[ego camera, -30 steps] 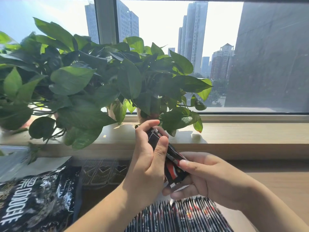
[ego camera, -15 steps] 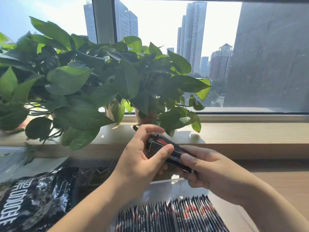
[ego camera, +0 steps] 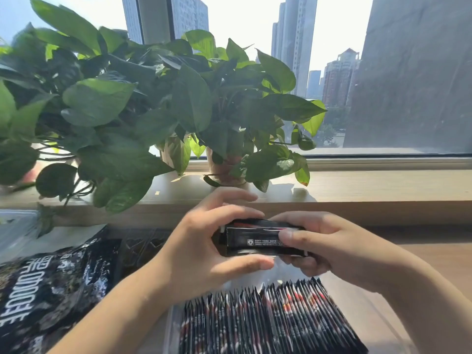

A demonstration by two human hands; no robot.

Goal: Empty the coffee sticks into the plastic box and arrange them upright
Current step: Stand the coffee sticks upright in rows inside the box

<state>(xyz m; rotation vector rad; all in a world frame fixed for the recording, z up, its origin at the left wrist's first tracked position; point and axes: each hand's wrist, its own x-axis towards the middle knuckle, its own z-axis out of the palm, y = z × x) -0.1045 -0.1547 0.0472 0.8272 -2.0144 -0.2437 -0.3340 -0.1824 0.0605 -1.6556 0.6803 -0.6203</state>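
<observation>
Both hands hold a small stack of black coffee sticks [ego camera: 255, 238] level, above the clear plastic box [ego camera: 362, 310]. My left hand [ego camera: 204, 249] grips the stack's left end with thumb below and fingers over the top. My right hand [ego camera: 332, 246] grips its right end. Inside the box a long row of black-and-red coffee sticks [ego camera: 268, 320] stands upright, packed side by side and leaning slightly. The box's front edge is cut off by the frame.
A large black coffee bag [ego camera: 48, 300] with white lettering lies at the left. A clear lid or tray [ego camera: 18, 226] sits at the far left. Leafy potted plants [ego camera: 153, 111] stand on the wooden windowsill [ego camera: 370, 190] behind the hands.
The stack of sticks has turned from steeply tilted to level, and both hands have lowered slightly while keeping hold of its ends.
</observation>
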